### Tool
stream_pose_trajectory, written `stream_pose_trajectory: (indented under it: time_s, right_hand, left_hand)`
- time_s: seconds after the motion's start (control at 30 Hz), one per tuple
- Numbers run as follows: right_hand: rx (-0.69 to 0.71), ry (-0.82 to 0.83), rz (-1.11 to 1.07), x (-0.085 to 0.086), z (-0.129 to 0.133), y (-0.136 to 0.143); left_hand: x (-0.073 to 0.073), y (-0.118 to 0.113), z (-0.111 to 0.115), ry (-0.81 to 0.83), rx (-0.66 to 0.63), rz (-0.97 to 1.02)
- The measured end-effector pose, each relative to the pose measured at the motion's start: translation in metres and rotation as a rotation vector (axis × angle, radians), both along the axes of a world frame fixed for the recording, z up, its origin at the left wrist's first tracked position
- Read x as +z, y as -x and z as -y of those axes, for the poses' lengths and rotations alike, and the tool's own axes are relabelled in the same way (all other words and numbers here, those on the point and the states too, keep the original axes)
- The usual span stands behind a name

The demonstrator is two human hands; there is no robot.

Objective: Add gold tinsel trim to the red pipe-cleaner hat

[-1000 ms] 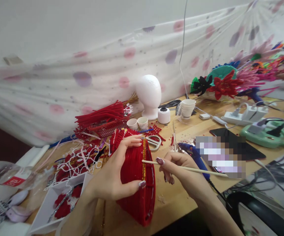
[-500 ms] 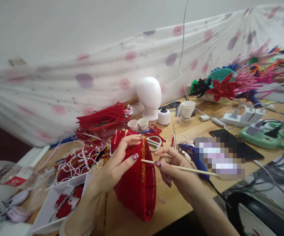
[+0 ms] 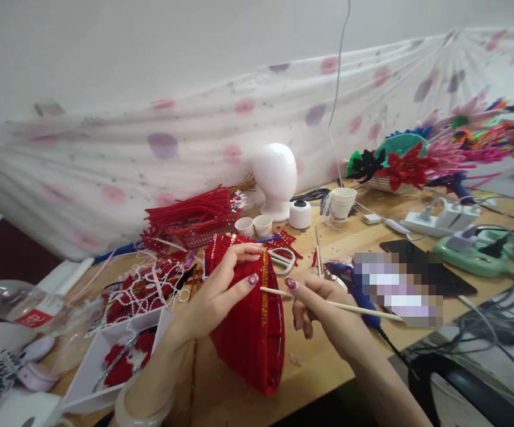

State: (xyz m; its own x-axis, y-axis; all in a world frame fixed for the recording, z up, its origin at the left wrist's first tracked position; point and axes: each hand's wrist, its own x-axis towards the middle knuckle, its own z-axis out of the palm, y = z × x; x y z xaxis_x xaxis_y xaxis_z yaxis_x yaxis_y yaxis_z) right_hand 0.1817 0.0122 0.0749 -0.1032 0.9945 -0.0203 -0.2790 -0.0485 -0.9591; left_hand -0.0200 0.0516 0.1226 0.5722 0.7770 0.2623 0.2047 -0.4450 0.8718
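Observation:
A red fuzzy headpiece (image 3: 243,347) stands on its side in front of me, its wire-framed opening facing right. My left hand (image 3: 221,290) grips its upper part, fingers over the top and thumb flat on the near side. Along the rim runs a glittering gold trim strip (image 3: 265,302). Between thumb and fingers, my right hand (image 3: 317,299) pinches a thin wooden stick (image 3: 350,308). The stick's tip is at the gold strip, near my left thumb; whether it presses there I cannot tell. White-handled scissors (image 3: 282,261) lie just behind the headpiece.
A blue glue gun (image 3: 355,290) and a black tablet (image 3: 455,273) lie at right, near power strips (image 3: 470,255) and tangled cables. Left are a white box (image 3: 83,385), bead strings (image 3: 136,296) and a bottle (image 3: 21,302). Behind stand a foam head (image 3: 275,178) and paper cups (image 3: 342,204).
The view has shifted slightly, moving the scene a little right. Both hands keep their hold, and the stick's tip stays by the gold strip. My right-hand fingers have shifted slightly.

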Motion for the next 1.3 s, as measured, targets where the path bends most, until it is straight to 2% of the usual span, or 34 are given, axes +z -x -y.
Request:
stream_pose_trajectory:
  time_s: [0.2,0.47,0.63,0.97,1.07,1.2,1.3]
  right_hand:
    - [0.010,-0.089,-0.018,-0.003,0.002,-0.003]
    - [-0.024,-0.002,-0.203,-0.010,0.010,0.006]
    - [0.016,-0.030,-0.277,-0.006,0.009,0.008]
    - [0.014,-0.034,-0.209,-0.006,0.007,0.007]
    - [-0.025,-0.015,-0.200,-0.005,0.008,0.006]
    - [-0.141,-0.002,-0.009,-0.008,0.007,0.002]
    - [-0.133,0.010,0.070,-0.011,0.006,-0.001]
  left_hand:
    - [0.000,0.001,0.001,-0.002,0.006,-0.008]
    - [0.001,-0.003,0.000,-0.037,0.034,-0.031]
    - [0.002,-0.003,0.000,-0.063,0.044,-0.055]
    - [0.001,-0.003,0.002,-0.098,0.056,-0.059]
    - [0.002,-0.005,0.004,-0.099,0.053,-0.062]
    - [0.003,-0.005,0.006,-0.101,0.051,-0.073]
    - [0.003,-0.004,0.005,-0.094,0.045,-0.068]
